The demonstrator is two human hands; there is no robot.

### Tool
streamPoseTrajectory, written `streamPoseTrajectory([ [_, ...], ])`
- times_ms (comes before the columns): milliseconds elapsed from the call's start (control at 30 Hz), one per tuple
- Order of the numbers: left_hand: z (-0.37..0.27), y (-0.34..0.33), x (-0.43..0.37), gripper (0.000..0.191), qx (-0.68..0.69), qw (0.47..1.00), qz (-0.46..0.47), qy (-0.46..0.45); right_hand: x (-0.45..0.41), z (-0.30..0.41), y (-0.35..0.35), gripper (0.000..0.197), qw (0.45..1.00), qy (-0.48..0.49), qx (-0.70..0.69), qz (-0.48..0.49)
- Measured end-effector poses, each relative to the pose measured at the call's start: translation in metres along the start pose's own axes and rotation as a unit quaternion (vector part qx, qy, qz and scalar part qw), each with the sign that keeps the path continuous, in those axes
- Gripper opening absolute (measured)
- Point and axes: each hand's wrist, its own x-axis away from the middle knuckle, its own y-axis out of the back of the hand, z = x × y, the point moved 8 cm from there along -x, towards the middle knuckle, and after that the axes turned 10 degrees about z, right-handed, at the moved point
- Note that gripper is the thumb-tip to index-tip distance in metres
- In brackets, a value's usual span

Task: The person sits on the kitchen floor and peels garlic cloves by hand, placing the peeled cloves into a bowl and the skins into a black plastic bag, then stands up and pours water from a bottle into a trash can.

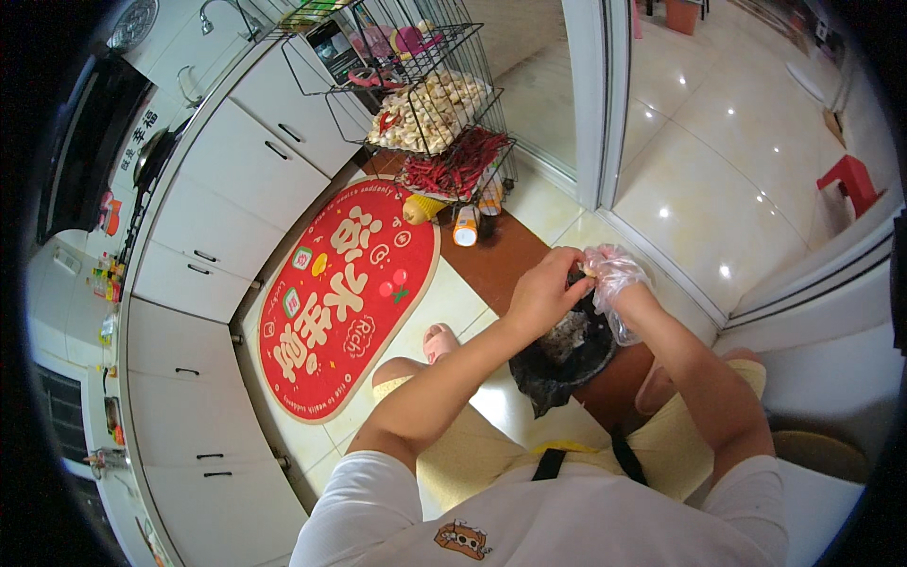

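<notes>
My left hand [547, 292], bare, has its thumb and fingers pinched on a small pale piece, perhaps a garlic clove [588, 271]. Against the same piece is my right hand [618, 275], which wears a clear plastic glove. Both hands meet above a bin lined with a black plastic bag [535, 375]. Inside the bag lies pale, crumpled waste [565, 337]; its exact kind is hard to tell.
A black wire rack [496, 92] holds garlic [432, 110] and dried red chillies [460, 163]. Beside its foot lies an orange and white container [465, 227]. A red mat [340, 298] covers floor by the white cabinets [234, 177]. A sliding door frame [602, 106] stands ahead.
</notes>
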Motion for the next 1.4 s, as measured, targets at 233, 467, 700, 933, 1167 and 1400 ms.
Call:
streamPoseTrajectory([
  [233, 0.021, -0.001, -0.002, 0.03, 0.012, 1.0, -0.014, 0.009, -0.005, 0.003, -0.017, 0.033, 0.987, -0.076, 0.138, 0.04],
  [467, 0.054, -0.008, -0.003, 0.015, 0.263, 0.958, 0.03, 0.114, -0.004, 0.016, -0.02, 0.029, 0.988, -0.068, 0.125, 0.066],
  [700, 0.054, -0.02, 0.002, 0.014, 0.366, 0.908, 0.095, 0.179, -0.003, 0.014, -0.019, 0.02, 0.988, -0.049, 0.116, 0.092],
  [933, 0.059, -0.025, 0.008, 0.015, 0.437, 0.869, 0.075, 0.222, 0.001, 0.011, -0.027, 0.014, 0.995, -0.073, -0.03, 0.067],
  [1167, 0.067, -0.02, 0.013, 0.021, 0.446, 0.857, 0.053, 0.253, 0.013, 0.046, -0.039, 0.015, 0.951, 0.075, 0.265, 0.138],
  [1400, 0.047, -0.006, 0.005, 0.022, 0.225, 0.959, 0.091, 0.149, 0.019, 0.046, -0.042, 0.02, 0.847, 0.092, 0.49, 0.183],
])
